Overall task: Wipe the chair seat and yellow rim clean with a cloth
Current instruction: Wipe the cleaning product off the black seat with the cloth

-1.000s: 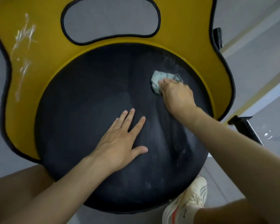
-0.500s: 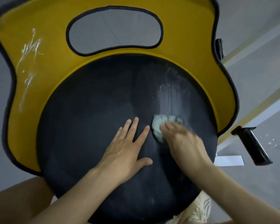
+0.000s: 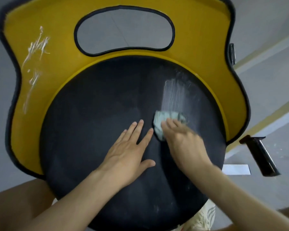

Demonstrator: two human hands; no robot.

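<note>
Head view: the camera looks straight down on a chair. The round black seat [image 3: 90,122] fills the middle of the picture. The yellow rim [image 3: 207,39] bends around its far side and both flanks, so the chair's back points away from the person. The rim is widest from left to right and has an oval opening [image 3: 123,29] in its far part.

The cloth [image 3: 163,120] is a small, pale, bunched wad. It lies on the right half of the seat, near the centre. The part that shows is a band running roughly left to right, and its left end turns down toward the person.

The right hand [image 3: 185,142] is blurred. Its fingers lie fairly straight over the cloth and press it onto the seat. The left hand [image 3: 128,152] rests flat on the seat just beside the cloth, with fingers spread and pointing away from the person, and holds nothing.

A white smear [image 3: 175,92] stands on the seat just beyond the cloth, and its streaks run toward the chair's back. White marks [image 3: 35,60] also lie on the left part of the rim, in a long line from far to near.

On the grey floor [image 3: 265,80] at the right, a black part of the chair base [image 3: 260,155] shows.
</note>
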